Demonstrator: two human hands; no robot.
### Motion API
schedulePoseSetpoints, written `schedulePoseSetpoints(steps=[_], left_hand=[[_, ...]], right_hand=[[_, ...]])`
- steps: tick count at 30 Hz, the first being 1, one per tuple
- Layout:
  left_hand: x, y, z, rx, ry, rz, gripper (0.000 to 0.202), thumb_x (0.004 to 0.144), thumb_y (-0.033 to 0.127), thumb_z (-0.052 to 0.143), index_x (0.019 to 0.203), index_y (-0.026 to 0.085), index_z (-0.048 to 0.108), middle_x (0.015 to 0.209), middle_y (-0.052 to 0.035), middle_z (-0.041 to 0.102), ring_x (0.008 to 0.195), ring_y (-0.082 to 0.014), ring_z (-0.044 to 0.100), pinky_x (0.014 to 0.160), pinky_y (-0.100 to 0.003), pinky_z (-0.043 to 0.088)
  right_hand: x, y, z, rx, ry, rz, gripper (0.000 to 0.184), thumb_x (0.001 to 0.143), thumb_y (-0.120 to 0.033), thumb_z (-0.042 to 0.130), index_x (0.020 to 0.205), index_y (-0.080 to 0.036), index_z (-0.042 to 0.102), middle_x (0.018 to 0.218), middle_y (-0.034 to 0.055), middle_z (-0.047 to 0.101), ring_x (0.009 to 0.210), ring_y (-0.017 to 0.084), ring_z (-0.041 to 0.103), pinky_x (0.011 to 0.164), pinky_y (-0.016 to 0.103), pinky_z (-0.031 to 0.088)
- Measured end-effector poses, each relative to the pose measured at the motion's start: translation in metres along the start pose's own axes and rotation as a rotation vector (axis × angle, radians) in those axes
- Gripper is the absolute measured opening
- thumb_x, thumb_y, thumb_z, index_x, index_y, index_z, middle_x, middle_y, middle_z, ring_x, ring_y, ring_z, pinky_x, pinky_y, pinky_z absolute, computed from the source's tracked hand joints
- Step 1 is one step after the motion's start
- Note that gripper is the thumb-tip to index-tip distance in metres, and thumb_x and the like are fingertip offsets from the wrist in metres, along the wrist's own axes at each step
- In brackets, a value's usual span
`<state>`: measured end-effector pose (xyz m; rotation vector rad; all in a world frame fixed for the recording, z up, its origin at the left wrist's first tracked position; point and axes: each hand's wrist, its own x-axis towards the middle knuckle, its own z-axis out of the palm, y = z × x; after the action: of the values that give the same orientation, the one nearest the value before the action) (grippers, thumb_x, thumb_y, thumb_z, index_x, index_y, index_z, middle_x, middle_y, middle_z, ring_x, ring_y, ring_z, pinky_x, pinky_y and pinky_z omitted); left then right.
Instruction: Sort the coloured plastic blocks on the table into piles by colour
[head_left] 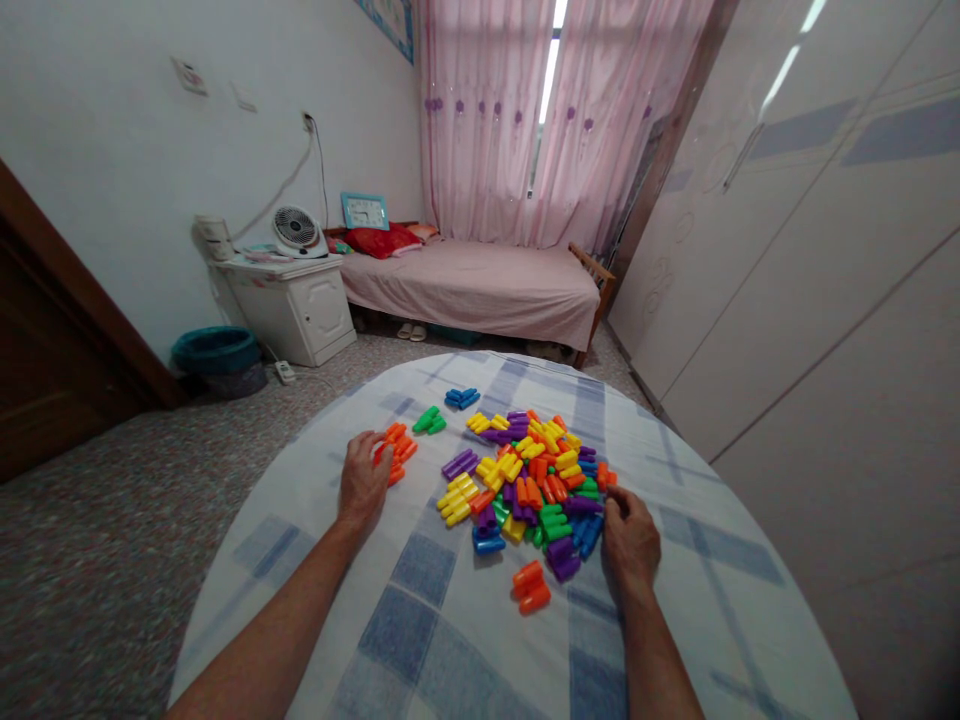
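I sit or stand, I cannot tell which, at a round surface (720, 610) covered with a white cloth in blue checks. Beyond its far edge are a bed (480, 290) with a pink cover and pink curtains (487, 130). At far left stand a white cabinet (292, 315) carrying a fan (296, 228), and a bin (217, 355) beside it; a pale wardrobe (817, 330) fills the right.

The pile of coloured pieces (540, 480) lies in the middle, a little right. My left hand (364, 485) curls its fingers at the orange pieces (397, 455) left of the pile; I cannot tell whether it grips one. My right hand (631, 535) rests at the pile's right side, fingers bent beside the pieces, its grip hidden too. Green pieces (430, 421) and blue pieces (462, 398) lie toward the far edge, and an orange cluster (531, 587) sits just on the near side of the pile.

Wide stretches of cloth run from each hand to the left and right edges, and another runs nearward, out of view. Speckled floor (135, 540) opens on the left; on the right, the wardrobe stands close past the edge.
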<state>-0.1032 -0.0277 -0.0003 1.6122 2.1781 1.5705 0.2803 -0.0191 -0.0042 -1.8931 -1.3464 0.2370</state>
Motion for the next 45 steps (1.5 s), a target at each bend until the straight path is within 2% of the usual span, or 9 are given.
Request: schedulePoseSetpoints(steps=[4, 10, 13, 20, 25, 31, 35, 40, 45], left_hand=[[-0.011, 0.037, 0.002, -0.014, -0.041, 0.176, 0.026, 0.084, 0.028, 0.048, 0.105, 0.02, 0.06, 0.119, -0.0089, 0.054, 0.117, -0.0224, 0.049, 0.105, -0.042, 0.037], [-0.051, 0.09, 0.02, -0.132, -0.499, 0.404, 0.019, 0.079, 0.025, 0.058, 0.097, 0.023, 0.066, 0.116, -0.0081, 0.058, 0.113, -0.022, 0.052, 0.099, -0.04, 0.043], [-0.061, 0.093, 0.027, -0.141, -0.58, 0.426, 0.02, 0.077, 0.021, 0.06, 0.095, 0.022, 0.067, 0.115, -0.0089, 0.059, 0.115, -0.0233, 0.051, 0.1, -0.041, 0.042], [-0.06, 0.078, 0.036, -0.094, -0.575, 0.421, 0.021, 0.078, 0.022, 0.059, 0.097, 0.023, 0.067, 0.114, -0.008, 0.06, 0.113, -0.0234, 0.052, 0.099, -0.043, 0.042], [-0.061, 0.083, 0.036, -0.163, -0.521, 0.393, 0.013, 0.081, 0.024, 0.056, 0.087, 0.022, 0.067, 0.109, -0.0069, 0.062, 0.111, -0.0218, 0.053, 0.098, -0.042, 0.043], [-0.046, 0.079, 0.027, -0.31, -0.368, 0.172, 0.01, 0.08, 0.026, 0.055, 0.084, 0.021, 0.063, 0.109, -0.0072, 0.063, 0.106, -0.0193, 0.058, 0.095, -0.038, 0.047], [-0.021, 0.056, 0.014, -0.389, -0.161, -0.011, 0.021, 0.081, 0.034, 0.052, 0.092, 0.018, 0.061, 0.106, -0.0063, 0.064, 0.097, -0.0172, 0.061, 0.089, -0.034, 0.05], [0.009, 0.01, -0.013, -0.13, 0.183, -0.003, 0.024, 0.078, 0.034, 0.054, 0.094, 0.018, 0.061, 0.099, -0.005, 0.062, 0.093, -0.0174, 0.059, 0.09, -0.033, 0.048], [0.014, -0.021, -0.017, 0.039, 0.174, -0.181, 0.024, 0.074, 0.032, 0.053, 0.091, 0.017, 0.062, 0.089, -0.0045, 0.061, 0.079, -0.0175, 0.059, 0.078, -0.032, 0.049]], right_hand=[[0.001, 0.002, 0.001, 0.016, -0.007, 0.006, 0.038, 0.078, -0.032, 0.039, 0.105, -0.021, 0.064, 0.106, 0.0056, 0.066, 0.091, 0.02, 0.058, 0.078, 0.029, 0.04], [0.002, 0.004, 0.002, 0.022, 0.005, 0.003, 0.038, 0.078, -0.031, 0.039, 0.104, -0.02, 0.065, 0.105, 0.0059, 0.065, 0.092, 0.02, 0.058, 0.079, 0.03, 0.04], [0.002, 0.003, 0.002, 0.031, -0.001, 0.007, 0.038, 0.078, -0.031, 0.039, 0.104, -0.02, 0.065, 0.105, 0.0058, 0.066, 0.093, 0.02, 0.058, 0.08, 0.03, 0.039], [0.001, -0.001, 0.001, 0.042, 0.009, 0.024, 0.039, 0.078, -0.031, 0.039, 0.104, -0.02, 0.066, 0.105, 0.0063, 0.066, 0.092, 0.02, 0.058, 0.08, 0.03, 0.039], [0.001, -0.002, -0.001, 0.027, -0.005, 0.009, 0.039, 0.078, -0.031, 0.039, 0.105, -0.02, 0.065, 0.106, 0.0065, 0.065, 0.093, 0.02, 0.058, 0.079, 0.03, 0.04], [0.001, 0.001, 0.001, 0.015, -0.006, 0.019, 0.039, 0.078, -0.032, 0.038, 0.105, -0.021, 0.065, 0.106, 0.0055, 0.065, 0.093, 0.021, 0.057, 0.079, 0.031, 0.039], [0.0, -0.001, -0.001, 0.028, -0.013, 0.014, 0.039, 0.078, -0.031, 0.039, 0.106, -0.02, 0.064, 0.107, 0.0064, 0.065, 0.094, 0.021, 0.057, 0.079, 0.03, 0.039], [0.0, -0.003, -0.002, 0.035, -0.01, 0.021, 0.039, 0.078, -0.031, 0.039, 0.105, -0.02, 0.065, 0.106, 0.0067, 0.065, 0.092, 0.02, 0.058, 0.078, 0.03, 0.039], [0.0, -0.001, 0.0, 0.022, -0.003, 0.011, 0.039, 0.078, -0.03, 0.039, 0.105, -0.02, 0.065, 0.106, 0.0064, 0.065, 0.092, 0.02, 0.058, 0.078, 0.029, 0.039]])
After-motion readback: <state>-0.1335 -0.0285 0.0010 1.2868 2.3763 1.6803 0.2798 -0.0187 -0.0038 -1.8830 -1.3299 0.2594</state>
